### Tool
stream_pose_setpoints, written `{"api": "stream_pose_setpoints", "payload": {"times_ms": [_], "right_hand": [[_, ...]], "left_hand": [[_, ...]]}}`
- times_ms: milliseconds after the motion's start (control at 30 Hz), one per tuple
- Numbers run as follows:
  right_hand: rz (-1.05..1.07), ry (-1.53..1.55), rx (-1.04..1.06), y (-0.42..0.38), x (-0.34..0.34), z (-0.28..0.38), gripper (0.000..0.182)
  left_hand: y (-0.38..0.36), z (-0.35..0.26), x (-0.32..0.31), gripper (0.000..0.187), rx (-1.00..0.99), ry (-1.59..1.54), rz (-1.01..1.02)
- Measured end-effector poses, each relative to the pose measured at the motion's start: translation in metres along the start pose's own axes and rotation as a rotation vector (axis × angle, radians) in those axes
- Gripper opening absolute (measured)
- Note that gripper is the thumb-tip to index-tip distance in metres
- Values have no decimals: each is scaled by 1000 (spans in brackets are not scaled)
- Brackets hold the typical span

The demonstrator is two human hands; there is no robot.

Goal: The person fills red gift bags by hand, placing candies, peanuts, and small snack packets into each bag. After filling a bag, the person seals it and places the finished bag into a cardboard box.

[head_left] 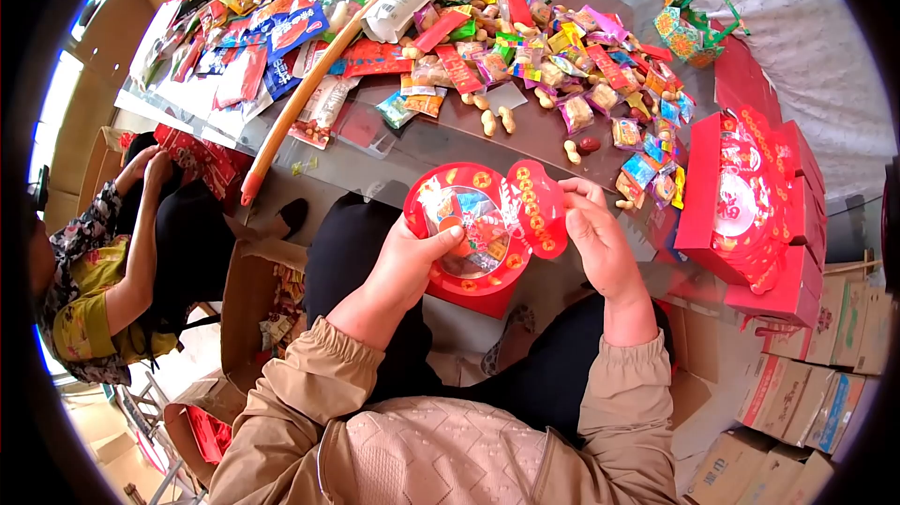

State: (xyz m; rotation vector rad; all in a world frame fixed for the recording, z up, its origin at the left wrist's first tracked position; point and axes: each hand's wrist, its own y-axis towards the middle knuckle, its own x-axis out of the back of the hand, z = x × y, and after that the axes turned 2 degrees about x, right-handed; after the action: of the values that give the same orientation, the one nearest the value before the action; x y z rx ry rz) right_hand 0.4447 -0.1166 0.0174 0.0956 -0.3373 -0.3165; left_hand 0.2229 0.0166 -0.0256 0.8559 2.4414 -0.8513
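Observation:
A red gift box (504, 282) with a round clear window is held up over my lap. Colourful wrapped snacks show through the window (483, 235). My left hand (405, 261) grips the box's left side, thumb lying across the window. At the upper right, a shaped red card flap (536, 210) with gold print is pinched at its edge by my right hand (595, 228), thumb in front. My right fingers behind the flap are partly hidden.
Loose peanuts and wrapped sweets (577, 83) cover the table ahead, with snack packets (295, 31) and a wooden stick (328, 60) at left. Red boxes (764, 205) stand at right. Another person (108, 271) sits at left near a carton (246, 303); cartons (797, 392) are stacked at lower right.

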Motion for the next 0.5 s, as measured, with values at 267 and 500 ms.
{"api": "stream_pose_setpoints", "payload": {"times_ms": [267, 500], "right_hand": [[84, 40, -17, 3, -7, 4, 42], [134, 38, 7, 3, -8, 7, 37]], "left_hand": [[-1, -2, 6, 32, 22, 15, 100], [-3, -3, 3, 40, 20, 28, 50]]}}
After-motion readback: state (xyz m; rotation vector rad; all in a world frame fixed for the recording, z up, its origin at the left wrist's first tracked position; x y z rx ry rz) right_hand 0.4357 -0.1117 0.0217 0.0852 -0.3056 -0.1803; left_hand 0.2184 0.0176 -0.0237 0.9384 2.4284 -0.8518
